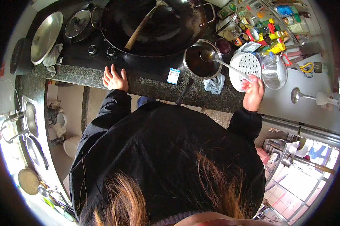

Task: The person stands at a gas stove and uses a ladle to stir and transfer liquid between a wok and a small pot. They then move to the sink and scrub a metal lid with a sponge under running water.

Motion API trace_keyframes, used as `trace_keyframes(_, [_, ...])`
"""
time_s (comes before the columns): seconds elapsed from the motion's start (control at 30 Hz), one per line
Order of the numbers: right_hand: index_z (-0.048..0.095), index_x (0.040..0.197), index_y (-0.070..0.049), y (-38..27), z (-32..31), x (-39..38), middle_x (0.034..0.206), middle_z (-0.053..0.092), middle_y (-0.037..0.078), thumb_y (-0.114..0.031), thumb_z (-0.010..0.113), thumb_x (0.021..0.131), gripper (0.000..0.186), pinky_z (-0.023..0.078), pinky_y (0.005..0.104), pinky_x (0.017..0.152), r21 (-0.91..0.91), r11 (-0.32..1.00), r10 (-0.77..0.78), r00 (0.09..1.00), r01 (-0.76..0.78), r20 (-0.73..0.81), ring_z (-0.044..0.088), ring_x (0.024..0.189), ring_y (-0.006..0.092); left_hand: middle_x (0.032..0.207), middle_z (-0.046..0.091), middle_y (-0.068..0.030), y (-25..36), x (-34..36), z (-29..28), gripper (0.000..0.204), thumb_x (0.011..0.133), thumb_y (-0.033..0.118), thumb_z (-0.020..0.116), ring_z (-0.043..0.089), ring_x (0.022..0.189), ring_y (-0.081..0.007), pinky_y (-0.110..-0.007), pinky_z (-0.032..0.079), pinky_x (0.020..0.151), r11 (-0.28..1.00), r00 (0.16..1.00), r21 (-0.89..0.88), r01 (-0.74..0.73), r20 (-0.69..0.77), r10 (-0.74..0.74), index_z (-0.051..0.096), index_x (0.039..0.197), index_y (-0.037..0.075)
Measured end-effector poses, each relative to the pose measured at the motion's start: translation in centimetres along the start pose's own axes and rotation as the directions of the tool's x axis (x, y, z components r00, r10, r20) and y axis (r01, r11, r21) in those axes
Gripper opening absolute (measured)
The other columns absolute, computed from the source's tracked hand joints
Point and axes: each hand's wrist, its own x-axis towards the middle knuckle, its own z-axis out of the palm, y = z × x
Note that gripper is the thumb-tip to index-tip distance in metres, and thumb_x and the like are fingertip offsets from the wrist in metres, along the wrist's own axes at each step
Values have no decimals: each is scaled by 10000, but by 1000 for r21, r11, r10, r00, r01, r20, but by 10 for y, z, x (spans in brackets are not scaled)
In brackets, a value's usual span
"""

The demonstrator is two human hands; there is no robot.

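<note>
My left hand (115, 79) rests with fingers spread on the front edge of the black hob (147, 66) and stone counter (139, 83). My right hand (253, 92) grips the long handle of a metal ladle (230, 64), whose bowl is over a steel saucepan (196, 66) of dark liquid. A white perforated disc (240, 67) lies under the ladle's handle. A pale blue cloth (214, 84) is beside the saucepan, and a small blue-and-white card (173, 76) lies to its left. Behind them sits a large black wok (166, 30) with a wooden-handled turner (138, 30) in it.
At the left are a steel bowl (45, 35), a lidded pot (76, 30) and a grey cloth (53, 58). Condiment bottles (273, 47) crowd the back right, near knives (302, 56) and yellow-handled scissors (306, 68). A second ladle (296, 95) lies at right. A sink (31, 115) is far left.
</note>
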Motion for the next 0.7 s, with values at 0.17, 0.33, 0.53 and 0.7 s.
trace_keyframes(0.17, [568, 1088, 23, 28, 3, -28, 873, 619, 87, -176, 447, 976, 259, 489, 252, 673, -249, 960, -91, 984, 128, 154, 558, 718, 108, 1422, 330, -143, 1, -1, -2, 579, 854, 458, 547, 275, 1325, -305, -503, 166, 1071, 999, 1000, -25, -20, -22, 19, 427, 1323, 140])
trace_keyframes(0.33, [586, 1056, 15, 15, 1, -44, 911, 608, 112, -55, 469, 935, 182, 486, 273, 695, -473, 774, -286, 899, 421, 333, 580, 741, 156, 1419, 335, -143, 3, -1, -4, 570, 850, 445, 559, 284, 1319, -304, -489, 178, 1070, 999, 999, -35, -30, -40, 29, 444, 1311, 130])
trace_keyframes(0.53, [598, 1030, 16, -11, 7, -60, 914, 602, 150, 3, 508, 888, 168, 487, 300, 691, -518, 601, -499, 792, 609, 352, 596, 769, 227, 1414, 339, -144, 3, -2, -6, 561, 859, 442, 551, 291, 1313, -308, -488, 180, 1069, 999, 998, -31, -39, -43, 37, 439, 1311, 128])
trace_keyframes(0.7, [602, 1021, 5, -10, 11, -69, 910, 609, 156, 9, 537, 868, 167, 488, 313, 692, -492, 547, -618, 723, 678, 310, 601, 776, 243, 1416, 335, -142, 1, -2, -2, 561, 866, 452, 537, 296, 1310, -303, -489, 178, 1070, 999, 999, -14, -34, -37, 33, 434, 1314, 130])
